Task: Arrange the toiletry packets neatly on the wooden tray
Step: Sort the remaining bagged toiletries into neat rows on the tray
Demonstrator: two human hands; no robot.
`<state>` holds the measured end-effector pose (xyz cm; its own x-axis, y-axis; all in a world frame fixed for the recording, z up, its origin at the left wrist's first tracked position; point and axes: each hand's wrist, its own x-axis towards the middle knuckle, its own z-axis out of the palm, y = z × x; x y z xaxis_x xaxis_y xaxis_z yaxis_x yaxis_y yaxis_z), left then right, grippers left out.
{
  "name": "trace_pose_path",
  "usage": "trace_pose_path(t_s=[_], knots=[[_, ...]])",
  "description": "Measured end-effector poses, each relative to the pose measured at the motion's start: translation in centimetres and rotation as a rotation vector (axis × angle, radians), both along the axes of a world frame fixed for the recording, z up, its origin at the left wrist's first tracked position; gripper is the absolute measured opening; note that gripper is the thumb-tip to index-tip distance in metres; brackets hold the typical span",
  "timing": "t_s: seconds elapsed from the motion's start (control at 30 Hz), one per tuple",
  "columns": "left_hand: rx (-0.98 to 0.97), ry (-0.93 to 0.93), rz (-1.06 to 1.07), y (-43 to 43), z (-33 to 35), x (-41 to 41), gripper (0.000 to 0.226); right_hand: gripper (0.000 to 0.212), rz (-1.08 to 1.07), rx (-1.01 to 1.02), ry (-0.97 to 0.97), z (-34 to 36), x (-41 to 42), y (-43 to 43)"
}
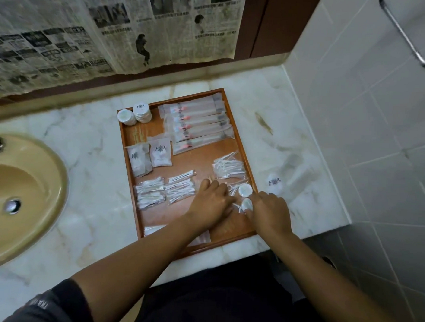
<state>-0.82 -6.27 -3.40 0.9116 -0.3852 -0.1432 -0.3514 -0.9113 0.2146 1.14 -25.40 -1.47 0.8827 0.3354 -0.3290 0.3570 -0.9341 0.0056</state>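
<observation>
left hand [212, 201] fingers down on loose packets [232, 190], grip unclear | right hand [270, 211] pinches round packet [247, 204], wooden tray [122, 143] near-right corner | risk: forearm sweep scatters thin packet rows [179, 188]

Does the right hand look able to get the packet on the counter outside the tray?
Probably yes: the packet lies near the right hand, with only the low rim of the tray between.
</observation>
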Motion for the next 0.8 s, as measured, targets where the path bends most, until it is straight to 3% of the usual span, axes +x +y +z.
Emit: trace_pose_path(t_s=[0.2,0.27,0.43,0.57,0.8], knots=[[-0.026,-0.005,0.008,0.0,-0.4,0.2,0.014,0.013,0.002,-0.014,0.027,-0.1,1.0,0.3],[-0.054,0.001,0.024,0.0,-0.4,0.2,0.012,0.021,-0.042,0.022,0.05,0.0,1.3,0.0],[-0.167,0.053,0.155,1.1,-0.1,-0.2,0.011,0.041,-0.247,0.282,0.245,1.3,2.3,-0.5],[-0.265,0.04,0.249,3.0,0.9,-0.6,0.01,0.012,-0.453,0.52,0.369,2.3,4.1,-0.1],[-0.52,0.041,0.466,6.2,1.5,-0.7,0.012,0.011,-0.65,0.906,0.439,4.0,8.4,2.1]])
